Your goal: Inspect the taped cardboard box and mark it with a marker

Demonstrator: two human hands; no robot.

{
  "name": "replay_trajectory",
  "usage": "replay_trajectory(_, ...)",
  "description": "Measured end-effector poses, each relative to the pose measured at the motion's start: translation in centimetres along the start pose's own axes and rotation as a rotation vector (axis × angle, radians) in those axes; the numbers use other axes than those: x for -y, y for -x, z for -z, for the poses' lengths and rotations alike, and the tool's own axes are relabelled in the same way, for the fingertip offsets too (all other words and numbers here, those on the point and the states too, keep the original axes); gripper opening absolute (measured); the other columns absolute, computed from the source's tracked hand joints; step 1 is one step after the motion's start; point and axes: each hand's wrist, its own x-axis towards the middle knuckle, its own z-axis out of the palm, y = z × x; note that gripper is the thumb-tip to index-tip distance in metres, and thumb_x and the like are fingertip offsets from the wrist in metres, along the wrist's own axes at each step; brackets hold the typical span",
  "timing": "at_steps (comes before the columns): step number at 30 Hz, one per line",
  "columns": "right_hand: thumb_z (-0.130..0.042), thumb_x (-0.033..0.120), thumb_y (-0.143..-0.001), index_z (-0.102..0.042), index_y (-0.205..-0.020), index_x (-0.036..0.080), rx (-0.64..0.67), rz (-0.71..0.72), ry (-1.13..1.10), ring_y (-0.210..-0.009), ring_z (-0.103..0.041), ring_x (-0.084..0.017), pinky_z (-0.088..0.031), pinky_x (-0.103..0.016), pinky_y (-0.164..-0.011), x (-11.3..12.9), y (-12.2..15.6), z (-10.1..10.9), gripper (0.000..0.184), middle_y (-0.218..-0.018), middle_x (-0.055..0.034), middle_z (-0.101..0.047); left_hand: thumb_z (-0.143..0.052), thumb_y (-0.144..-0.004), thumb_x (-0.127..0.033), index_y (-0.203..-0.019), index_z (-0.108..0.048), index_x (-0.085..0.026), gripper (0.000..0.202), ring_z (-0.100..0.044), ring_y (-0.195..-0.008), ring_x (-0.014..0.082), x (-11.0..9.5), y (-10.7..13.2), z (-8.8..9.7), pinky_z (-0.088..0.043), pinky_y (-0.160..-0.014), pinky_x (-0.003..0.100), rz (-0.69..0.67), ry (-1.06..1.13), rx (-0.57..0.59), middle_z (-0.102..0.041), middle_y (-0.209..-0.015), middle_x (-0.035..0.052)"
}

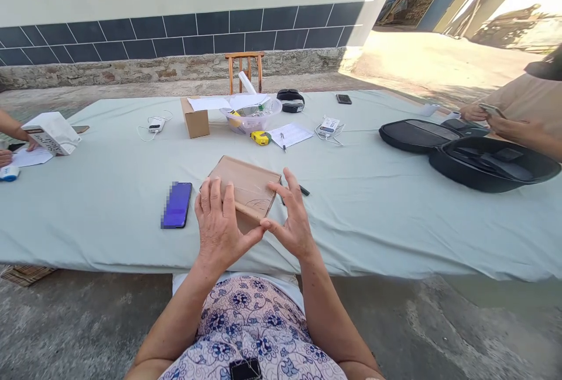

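A flat brown cardboard box (pixel 246 184) lies on the cloth-covered table in front of me, its top marked with thin scribbled lines. My left hand (pixel 219 225) grips its near left side, fingertips on top and thumb along the front edge. On the right, my right hand (pixel 292 219) holds the near right corner between fingers and thumb. The two thumbs almost meet at that corner. Behind my right fingers a dark, slim object (pixel 304 191) sticks out, mostly hidden. A phone with a lit blue screen (pixel 178 205) lies left of my left hand.
Beyond the box are a yellow tape measure (pixel 260 137), paper with pens (pixel 292 134), a plastic basket (pixel 250 123) and a small carton (pixel 196 124). An open black case (pixel 483 163) lies right, near a person holding a phone. Another person's hands rest by paper at left.
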Motion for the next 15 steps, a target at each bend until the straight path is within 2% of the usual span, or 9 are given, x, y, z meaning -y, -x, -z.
replay_trajectory(2, -0.064, 0.078, -0.088, -0.057, -0.146, 0.028, 0.026, -0.032, -0.072, -0.159, -0.038, -0.041, -0.043, -0.063, -0.122, -0.3, -0.1, 0.0, 0.077, -0.172, -0.0185, -0.037, -0.077, -0.078, -0.070, -0.148, -0.053, -0.013, 0.094, -0.034, -0.157, 0.0507, 0.1, 0.0, 0.1, -0.022, -0.126, 0.067, -0.027, -0.010, 0.013, -0.049, -0.159, 0.0304)
replay_trajectory(4, -0.067, 0.074, -0.088, -0.057, -0.146, 0.029, 0.019, -0.072, -0.166, -0.155, -0.046, -0.037, -0.048, -0.057, -0.120, -0.6, -0.2, 0.0, 0.073, -0.164, -0.0175, -0.050, -0.079, -0.077, -0.068, -0.150, -0.051, -0.013, 0.096, -0.033, -0.157, 0.0506, 0.2, 0.1, 0.3, -0.022, -0.125, 0.067, -0.054, -0.016, 0.035, -0.048, -0.160, 0.0304)
replay_trajectory(6, -0.070, 0.068, -0.090, -0.060, -0.142, 0.030, -0.031, -0.134, -0.258, -0.143, -0.058, -0.032, -0.054, -0.051, -0.114, -0.8, -0.3, -0.1, 0.066, -0.151, -0.0148, -0.062, -0.081, -0.077, -0.065, -0.153, -0.047, -0.014, 0.098, -0.031, -0.158, 0.0504, 0.3, 0.0, 0.5, -0.021, -0.125, 0.068, -0.062, -0.006, 0.077, -0.046, -0.162, 0.0295)
replay_trajectory(9, -0.074, 0.061, -0.090, -0.065, -0.135, 0.028, -0.153, -0.242, -0.360, -0.119, -0.071, -0.026, -0.060, -0.044, -0.102, -0.9, -0.4, -0.2, 0.056, -0.133, -0.0114, -0.072, -0.084, -0.076, -0.060, -0.156, -0.043, -0.017, 0.100, -0.025, -0.161, 0.0495, 0.5, 0.0, 1.0, -0.019, -0.126, 0.069, -0.072, 0.022, 0.162, -0.042, -0.166, 0.0279)
replay_trajectory(12, -0.072, 0.057, -0.092, -0.069, -0.126, 0.026, -0.247, -0.335, -0.421, -0.101, -0.073, -0.023, -0.062, -0.039, -0.089, -0.6, -0.6, -0.1, 0.046, -0.116, -0.0092, -0.076, -0.087, -0.073, -0.058, -0.157, -0.044, -0.020, 0.102, -0.015, -0.164, 0.0520, 0.7, -0.1, 1.6, -0.017, -0.125, 0.074, -0.061, 0.018, 0.216, -0.026, -0.173, 0.0281)
replay_trajectory(15, -0.069, 0.055, -0.094, -0.075, -0.108, 0.024, -0.308, -0.380, -0.431, -0.090, -0.070, -0.022, -0.059, -0.036, -0.081, -0.2, -0.8, 0.2, 0.035, -0.097, -0.0061, -0.077, -0.091, -0.067, -0.060, -0.156, -0.048, -0.026, 0.105, -0.008, -0.164, 0.0554, 1.1, -0.2, 2.0, -0.020, -0.123, 0.077, -0.007, 0.041, 0.253, -0.006, -0.178, 0.0253)
